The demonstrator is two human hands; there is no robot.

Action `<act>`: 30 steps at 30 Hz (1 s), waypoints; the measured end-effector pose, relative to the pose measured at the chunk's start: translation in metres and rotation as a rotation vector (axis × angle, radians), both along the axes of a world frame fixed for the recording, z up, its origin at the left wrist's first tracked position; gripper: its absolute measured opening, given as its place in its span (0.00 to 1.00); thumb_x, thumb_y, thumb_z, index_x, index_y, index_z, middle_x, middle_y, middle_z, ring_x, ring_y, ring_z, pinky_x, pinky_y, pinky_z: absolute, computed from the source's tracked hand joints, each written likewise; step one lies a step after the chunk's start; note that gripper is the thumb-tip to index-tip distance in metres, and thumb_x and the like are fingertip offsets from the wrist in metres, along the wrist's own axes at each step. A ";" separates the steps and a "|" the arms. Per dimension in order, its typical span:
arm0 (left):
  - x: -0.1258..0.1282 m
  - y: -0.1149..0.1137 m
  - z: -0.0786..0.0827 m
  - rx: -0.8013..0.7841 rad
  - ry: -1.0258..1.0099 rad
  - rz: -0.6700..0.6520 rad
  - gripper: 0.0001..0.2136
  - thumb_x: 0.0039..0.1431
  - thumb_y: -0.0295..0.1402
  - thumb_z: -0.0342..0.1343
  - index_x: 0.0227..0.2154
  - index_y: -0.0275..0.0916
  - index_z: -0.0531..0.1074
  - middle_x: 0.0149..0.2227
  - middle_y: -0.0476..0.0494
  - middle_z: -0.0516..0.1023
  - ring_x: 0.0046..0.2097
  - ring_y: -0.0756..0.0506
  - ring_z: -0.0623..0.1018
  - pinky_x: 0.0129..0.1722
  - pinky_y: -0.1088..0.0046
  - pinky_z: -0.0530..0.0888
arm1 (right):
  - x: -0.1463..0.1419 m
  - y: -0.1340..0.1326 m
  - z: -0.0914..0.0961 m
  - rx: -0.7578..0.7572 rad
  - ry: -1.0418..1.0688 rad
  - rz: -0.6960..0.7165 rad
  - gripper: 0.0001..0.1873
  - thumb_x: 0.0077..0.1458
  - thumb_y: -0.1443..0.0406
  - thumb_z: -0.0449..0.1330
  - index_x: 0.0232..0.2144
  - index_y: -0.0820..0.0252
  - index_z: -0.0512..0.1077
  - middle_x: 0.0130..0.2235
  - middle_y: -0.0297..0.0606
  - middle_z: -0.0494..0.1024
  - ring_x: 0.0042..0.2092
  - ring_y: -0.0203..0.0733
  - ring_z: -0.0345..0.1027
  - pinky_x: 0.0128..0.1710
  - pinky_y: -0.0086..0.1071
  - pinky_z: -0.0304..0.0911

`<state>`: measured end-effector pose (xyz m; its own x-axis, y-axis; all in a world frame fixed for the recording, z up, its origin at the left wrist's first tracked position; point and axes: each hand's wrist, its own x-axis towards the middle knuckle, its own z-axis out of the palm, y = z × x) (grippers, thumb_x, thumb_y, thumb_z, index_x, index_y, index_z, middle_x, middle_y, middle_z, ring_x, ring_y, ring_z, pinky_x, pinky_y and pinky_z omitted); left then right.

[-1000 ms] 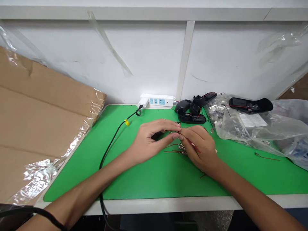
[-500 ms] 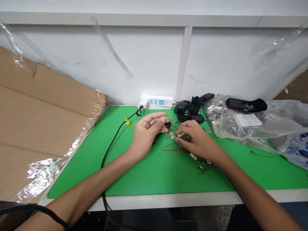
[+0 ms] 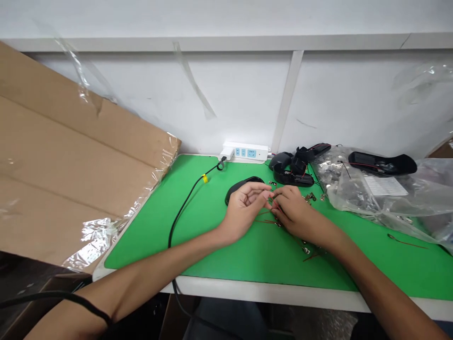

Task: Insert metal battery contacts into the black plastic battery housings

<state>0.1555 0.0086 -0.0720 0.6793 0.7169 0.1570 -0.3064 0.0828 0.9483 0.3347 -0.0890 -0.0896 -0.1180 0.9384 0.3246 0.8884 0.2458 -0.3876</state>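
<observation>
Over the mat (image 3: 212,262), left hand (image 3: 244,210), right hand (image 3: 297,212) seemingly pinch wire (image 3: 274,203)

A white bench (image 3: 269,293) runs across the low part of the picture. A green mat (image 3: 141,245) lies on top of it. A black cord (image 3: 184,212) curves over the mat on the left. Little red wires (image 3: 311,255) with metal tabs lie near the middle. Black plastic cases (image 3: 292,174) sit at the back, and a clear plastic bag (image 3: 364,198) lies on the right.
</observation>
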 end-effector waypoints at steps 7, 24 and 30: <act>0.004 0.025 -0.008 -0.032 -0.014 0.136 0.23 0.57 0.38 0.72 0.52 0.35 0.76 0.41 0.41 0.85 0.39 0.48 0.82 0.47 0.71 0.77 | -0.001 -0.002 0.024 0.002 0.324 -0.313 0.08 0.70 0.60 0.53 0.41 0.57 0.69 0.36 0.38 0.74 0.34 0.43 0.66 0.35 0.39 0.64; 0.003 0.018 -0.007 -0.045 0.067 -0.062 0.13 0.56 0.38 0.72 0.41 0.36 0.83 0.40 0.41 0.86 0.41 0.48 0.83 0.45 0.73 0.77 | -0.019 0.000 0.034 -0.051 1.121 -0.220 0.14 0.56 0.55 0.72 0.39 0.57 0.78 0.33 0.36 0.80 0.34 0.37 0.72 0.30 0.27 0.68; 0.002 0.016 -0.005 -0.018 0.046 -0.072 0.12 0.56 0.38 0.72 0.40 0.37 0.84 0.39 0.43 0.86 0.40 0.50 0.81 0.42 0.77 0.75 | -0.024 -0.003 0.034 0.066 0.925 -0.203 0.08 0.60 0.58 0.69 0.38 0.55 0.79 0.38 0.36 0.80 0.35 0.37 0.73 0.30 0.28 0.70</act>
